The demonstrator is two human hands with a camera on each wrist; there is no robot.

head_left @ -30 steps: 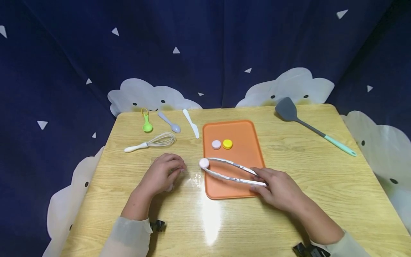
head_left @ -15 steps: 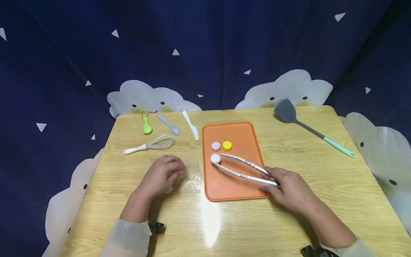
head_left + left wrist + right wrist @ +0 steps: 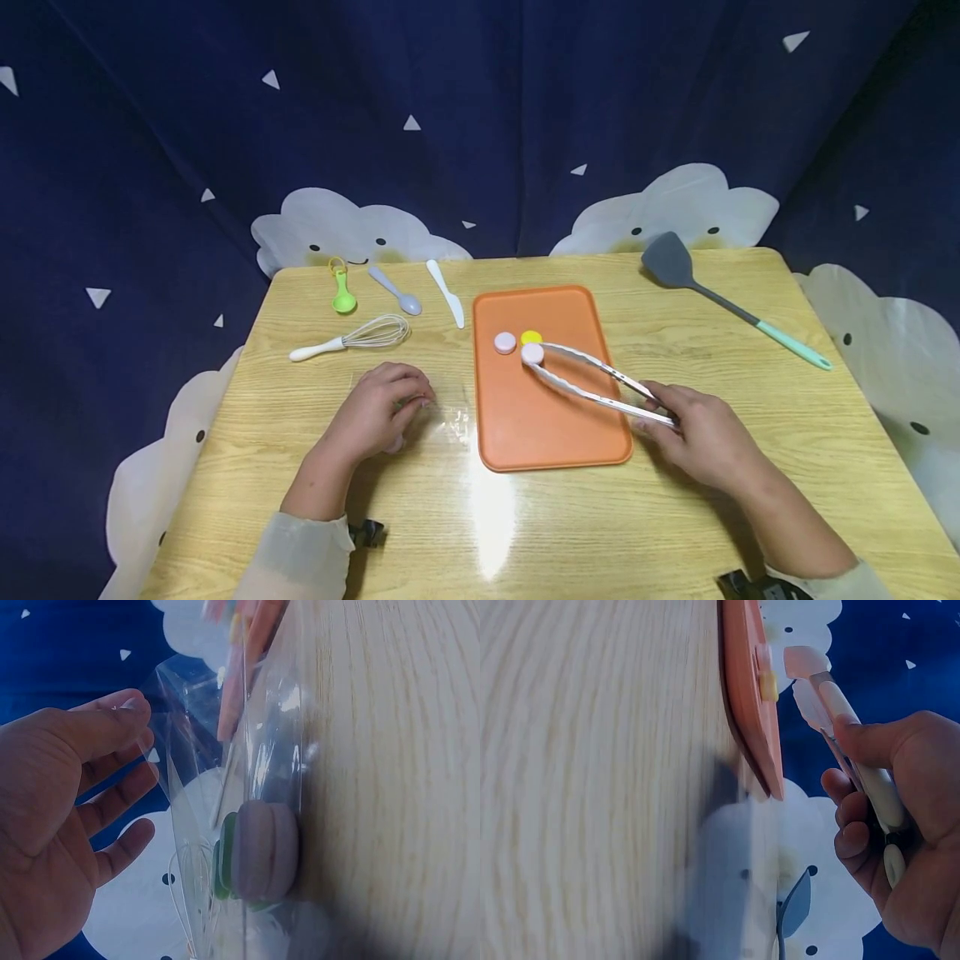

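On table (image 3: 420, 517): one orange tray (image 3: 525, 425); one spatula (image 3: 726, 303) by far right corner. Gripped in right hand (image 3: 708, 433): one pair of tongs (image 3: 885, 799). Pinched in left hand (image 3: 382, 408), off tray's left edge: one clear bag (image 3: 274, 742), one green macaron (image 3: 225, 855), one pink macaron (image 3: 266, 851) inside. Toward table's left edge: one whisk (image 3: 348, 338), one knife (image 3: 446, 293), one spoon (image 3: 397, 292), one measuring spoon (image 3: 343, 300). On tray: one lilac macaron (image 3: 505, 342), one yellow macaron (image 3: 531, 336). Between tongs' tips, over tray: one pale macaron (image 3: 532, 354), round, smooth.

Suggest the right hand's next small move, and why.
Probably lower the pale macaron onto the orange tray, right of the yellow macaron: tongs in the right hand hold it above the tray, it partly hides the yellow one in the head view, and that patch shows bare.
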